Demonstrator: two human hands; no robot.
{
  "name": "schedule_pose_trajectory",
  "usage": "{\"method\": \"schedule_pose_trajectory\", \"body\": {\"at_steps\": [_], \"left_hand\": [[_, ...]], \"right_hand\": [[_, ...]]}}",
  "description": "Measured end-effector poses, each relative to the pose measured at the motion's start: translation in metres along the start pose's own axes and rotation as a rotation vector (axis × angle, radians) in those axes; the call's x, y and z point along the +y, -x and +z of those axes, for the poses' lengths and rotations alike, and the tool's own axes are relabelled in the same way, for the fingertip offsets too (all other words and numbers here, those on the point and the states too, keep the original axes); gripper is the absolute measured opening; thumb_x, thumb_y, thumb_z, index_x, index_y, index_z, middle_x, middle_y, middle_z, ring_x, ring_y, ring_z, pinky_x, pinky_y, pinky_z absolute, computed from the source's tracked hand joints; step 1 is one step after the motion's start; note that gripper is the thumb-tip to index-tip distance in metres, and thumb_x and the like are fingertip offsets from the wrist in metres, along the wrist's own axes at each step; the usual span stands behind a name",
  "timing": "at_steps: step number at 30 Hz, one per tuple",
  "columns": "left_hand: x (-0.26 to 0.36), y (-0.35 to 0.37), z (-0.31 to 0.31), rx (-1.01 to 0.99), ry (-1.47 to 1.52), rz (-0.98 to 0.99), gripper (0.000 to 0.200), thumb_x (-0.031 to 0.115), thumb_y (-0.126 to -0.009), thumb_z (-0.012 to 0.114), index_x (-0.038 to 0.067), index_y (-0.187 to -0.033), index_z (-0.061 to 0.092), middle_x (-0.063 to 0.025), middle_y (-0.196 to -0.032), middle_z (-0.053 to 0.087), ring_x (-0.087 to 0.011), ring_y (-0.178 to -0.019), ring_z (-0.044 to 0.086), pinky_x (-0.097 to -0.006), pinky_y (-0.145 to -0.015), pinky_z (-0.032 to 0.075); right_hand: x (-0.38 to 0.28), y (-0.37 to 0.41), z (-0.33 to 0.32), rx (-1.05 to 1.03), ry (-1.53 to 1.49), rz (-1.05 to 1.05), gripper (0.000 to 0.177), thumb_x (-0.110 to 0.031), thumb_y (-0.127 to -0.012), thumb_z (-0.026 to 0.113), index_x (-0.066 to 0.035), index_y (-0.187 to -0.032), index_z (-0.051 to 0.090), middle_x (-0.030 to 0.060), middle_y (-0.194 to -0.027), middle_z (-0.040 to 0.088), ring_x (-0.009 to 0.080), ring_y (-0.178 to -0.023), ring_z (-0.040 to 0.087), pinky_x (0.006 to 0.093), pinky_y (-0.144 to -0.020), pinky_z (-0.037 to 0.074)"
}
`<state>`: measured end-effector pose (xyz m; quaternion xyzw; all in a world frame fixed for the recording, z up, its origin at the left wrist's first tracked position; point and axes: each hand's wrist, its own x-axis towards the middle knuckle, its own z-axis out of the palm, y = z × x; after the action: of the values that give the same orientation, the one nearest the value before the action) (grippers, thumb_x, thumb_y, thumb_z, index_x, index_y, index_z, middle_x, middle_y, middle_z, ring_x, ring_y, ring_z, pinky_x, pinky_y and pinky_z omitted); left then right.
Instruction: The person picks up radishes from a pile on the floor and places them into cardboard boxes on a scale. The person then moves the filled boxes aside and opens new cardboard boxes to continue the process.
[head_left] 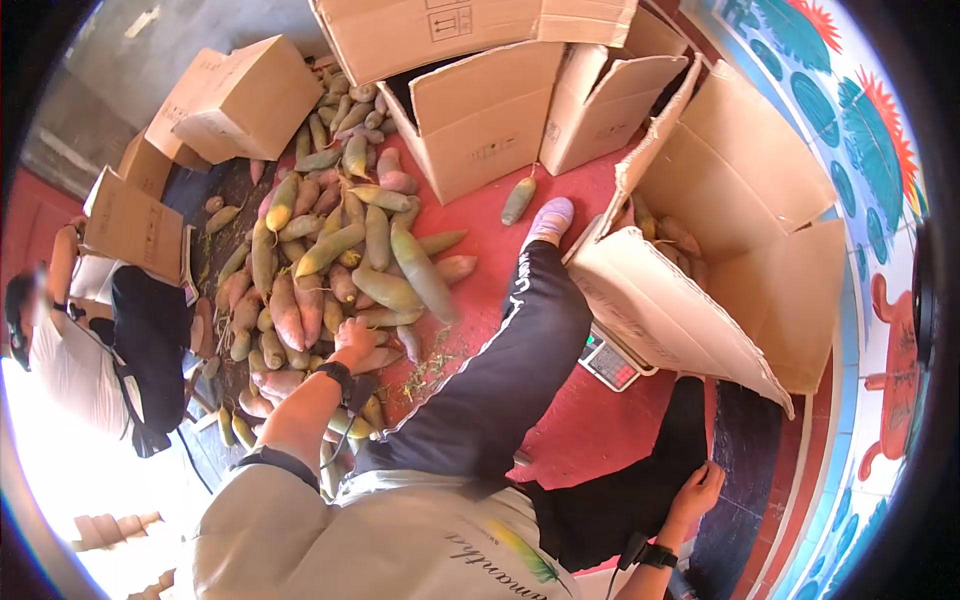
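A big heap of long green and pink radishes (340,240) covers the floor in front of me and to my left. My left hand (352,340) reaches down onto the near side of this heap, its fingers spread over the radishes and touching them. Just right of it lies a pale pink radish (376,360). One long green radish (420,272), higher on the right slope, looks smeared at its lower end. My right hand (700,490) is beside my right knee, fingers loosely bent and apart, with nothing seen in it.
An open cardboard box (680,310) with some radishes inside stands on a digital scale (610,360) at the right. More cardboard boxes (480,120) line the back. A lone radish (518,200) lies near my foot. Another person (90,350) is at the left beside a box (135,225).
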<state>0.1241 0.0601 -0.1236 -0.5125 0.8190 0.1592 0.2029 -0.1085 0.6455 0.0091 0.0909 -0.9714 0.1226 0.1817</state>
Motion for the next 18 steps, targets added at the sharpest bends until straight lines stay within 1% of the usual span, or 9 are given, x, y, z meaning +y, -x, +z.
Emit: {"method": "schedule_pose_trajectory", "body": {"at_steps": [2,4,5,7,8,10,12,16,18], "left_hand": [[-0.012,-0.007,0.01,-0.04,0.007,-0.035,0.044,0.026,-0.077,0.06,0.008,-0.116,0.05,-0.0136,-0.126,0.046,-0.0325,-0.119,0.042,-0.0424,-0.097,0.037],[-0.023,-0.008,0.014,0.181,0.091,0.057,0.048,0.018,-0.074,0.063,0.008,-0.119,0.047,-0.0149,-0.129,0.041,-0.0328,-0.12,0.039,-0.0424,-0.097,0.037],[-0.026,-0.013,0.011,0.183,0.089,0.052,0.048,0.018,-0.074,0.063,0.008,-0.119,0.047,-0.0149,-0.129,0.041,-0.0328,-0.12,0.039,-0.0424,-0.097,0.037],[-0.025,-0.025,0.0,0.583,0.168,0.16,0.054,0.01,-0.071,0.063,0.007,-0.121,0.045,-0.0174,-0.132,0.036,-0.034,-0.12,0.038,-0.0432,-0.097,0.035],[-0.029,-0.031,-0.013,0.696,0.142,0.216,0.057,0.008,-0.07,0.061,0.007,-0.123,0.043,-0.0198,-0.132,0.035,-0.0353,-0.12,0.037,-0.0441,-0.099,0.034],[-0.032,-0.036,-0.047,0.654,0.066,0.143,0.059,0.01,-0.07,0.06,0.006,-0.125,0.042,-0.0176,-0.133,0.035,-0.0336,-0.124,0.033,-0.045,-0.099,0.032],[-0.044,-0.043,-0.064,0.675,-0.162,-0.032,0.058,0.013,-0.071,0.06,0.006,-0.125,0.042,-0.0156,-0.135,0.034,-0.0313,-0.128,0.03,-0.0441,-0.099,0.033],[-0.048,-0.04,-0.089,0.623,-0.11,-0.173,0.052,0.015,-0.074,0.059,0.008,-0.123,0.044,-0.0144,-0.133,0.039,-0.0302,-0.125,0.036,-0.0421,-0.1,0.034],[-0.061,-0.048,-0.094,0.165,0.01,-0.372,0.049,0.016,-0.078,0.059,0.008,-0.124,0.043,-0.0137,-0.128,0.046,-0.0284,-0.12,0.044,-0.0398,-0.098,0.037]], "right_hand": [[-0.004,-0.002,-0.003,-0.021,0.022,0.007,0.011,-0.007,-0.086,0.048,-0.001,-0.09,0.056,0.0155,-0.087,0.055,0.0352,-0.083,0.055,0.0405,-0.071,0.045],[-0.003,-0.003,-0.003,-0.049,0.03,-0.004,0.011,-0.007,-0.086,0.047,-0.001,-0.09,0.056,0.0155,-0.088,0.055,0.0354,-0.083,0.055,0.0406,-0.071,0.045],[-0.002,-0.003,-0.004,-0.068,0.046,-0.005,0.011,-0.008,-0.087,0.047,-0.001,-0.09,0.055,0.0155,-0.089,0.055,0.0356,-0.083,0.055,0.0407,-0.071,0.045],[-0.005,-0.004,-0.006,-0.093,0.048,0.01,0.012,-0.006,-0.087,0.047,0.0,-0.092,0.056,0.0162,-0.091,0.055,0.0357,-0.084,0.055,0.0409,-0.071,0.045],[-0.006,-0.004,-0.006,-0.118,0.053,0.029,0.013,-0.005,-0.087,0.047,0.001,-0.093,0.056,0.0168,-0.092,0.055,0.0357,-0.084,0.055,0.0412,-0.071,0.045],[-0.006,-0.005,-0.006,-0.125,0.072,0.02,0.013,-0.006,-0.087,0.047,0.001,-0.093,0.056,0.0164,-0.092,0.054,0.0354,-0.084,0.055,0.0411,-0.07,0.045],[-0.007,-0.007,-0.006,-0.127,0.091,0.016,0.012,-0.006,-0.087,0.047,0.0,-0.093,0.056,0.0159,-0.091,0.054,0.035,-0.083,0.055,0.041,-0.069,0.045],[-0.005,-0.005,-0.004,-0.126,0.122,-0.001,0.012,-0.007,-0.087,0.047,-0.001,-0.093,0.056,0.0157,-0.09,0.054,0.035,-0.081,0.055,0.0411,-0.068,0.045],[-0.004,-0.004,-0.003,-0.116,0.126,-0.014,0.012,-0.007,-0.087,0.048,-0.001,-0.093,0.056,0.0159,-0.089,0.054,0.0352,-0.081,0.055,0.0412,-0.068,0.046]]}}
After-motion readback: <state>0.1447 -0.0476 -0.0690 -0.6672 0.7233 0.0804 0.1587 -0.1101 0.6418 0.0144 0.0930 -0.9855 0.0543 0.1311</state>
